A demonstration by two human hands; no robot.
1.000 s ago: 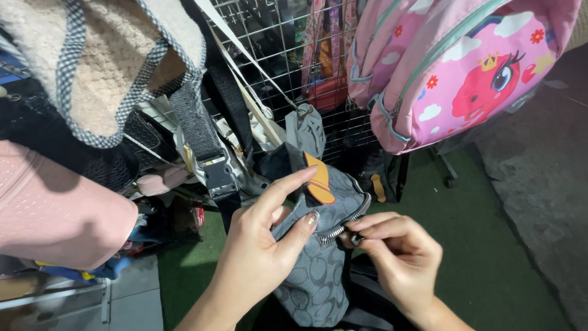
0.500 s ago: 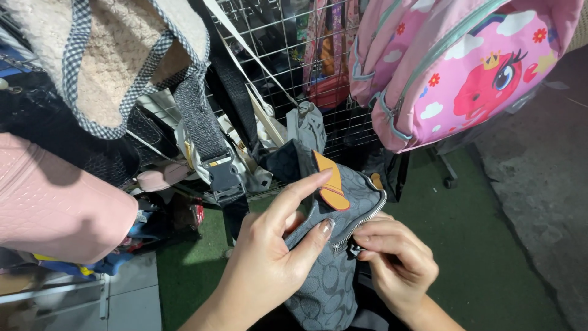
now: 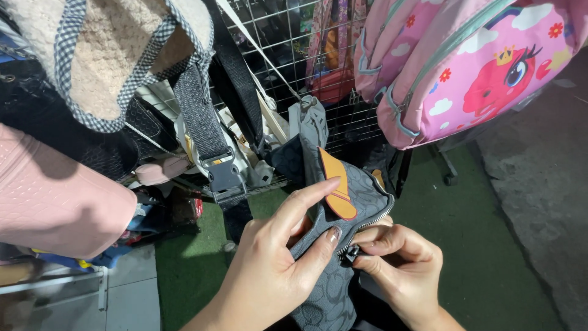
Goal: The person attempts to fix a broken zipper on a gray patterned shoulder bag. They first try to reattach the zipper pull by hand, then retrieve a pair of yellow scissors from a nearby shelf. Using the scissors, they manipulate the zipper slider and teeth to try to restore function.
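Hidden / cut off: the lower part of the grey patterned fabric bag with a tan leather tab [image 3: 334, 245] runs out of the bottom edge; its inside is not visible. Both forearms are cut by the frame bottom. The zipper pull is mostly covered by the right fingers, only a dark bit showing.
Hard to make out: the items behind the white wire grid rack [image 3: 275, 37] are dark and jumbled; what fills the shadowed lower left cannot be told.
Left hand [image 3: 275, 270]: fingers closed on the bag's upper front edge, thumb across the fabric just under the zipper, index finger stretched up to touch the tan tab.
Right hand [image 3: 398, 270]: fingers pinched together on the small dark zipper pull [image 3: 350, 252] at the bag's right side, just beside the left thumb tip.
Bag position: centre-bottom of view, held between the two hands, hanging in front of the rack, its metal zipper line curving along the top right edge.
Surroundings: pink cartoon-print child's backpack [image 3: 478, 67] hangs upper right; cream fleece bag with checked trim [image 3: 116, 61] upper left; pink textured bag [image 3: 55, 202] at left; black webbing strap with grey plastic buckle [image 3: 220, 171] hangs beside the grey bag; green floor mat [image 3: 478, 245] below.
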